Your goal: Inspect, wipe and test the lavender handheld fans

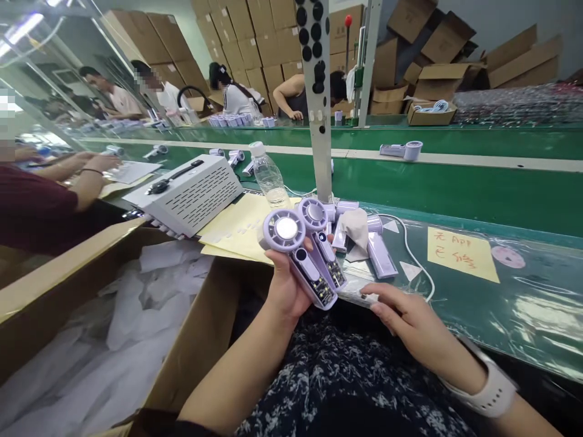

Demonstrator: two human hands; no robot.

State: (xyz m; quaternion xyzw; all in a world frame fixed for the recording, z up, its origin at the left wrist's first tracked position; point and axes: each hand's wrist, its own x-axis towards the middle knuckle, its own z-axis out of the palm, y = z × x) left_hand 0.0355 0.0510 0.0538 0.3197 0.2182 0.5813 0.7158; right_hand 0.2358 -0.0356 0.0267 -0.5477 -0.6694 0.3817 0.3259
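My left hand [288,288] is closed round two lilac handheld fans, held side by side and tilted. The nearer fan [285,229] has a round grille with a silvery centre; the other fan [314,213] sits just behind it. Both handles show bare circuit parts at the lower end. My right hand [403,309] is low over the table edge, its thumb and forefinger close together on a small dark-tipped end. A white cable [407,240] runs down behind this hand, and its plug seems to be in the fingers. Clear plastic lies under the fingertips.
More lilac fans [381,255] and a grey cloth [355,229] lie behind my hands. A bottle [268,176] and a vented metal box [184,194] stand to the left. An open carton [191,346] holds white bags. People sit along the green conveyor [455,182].
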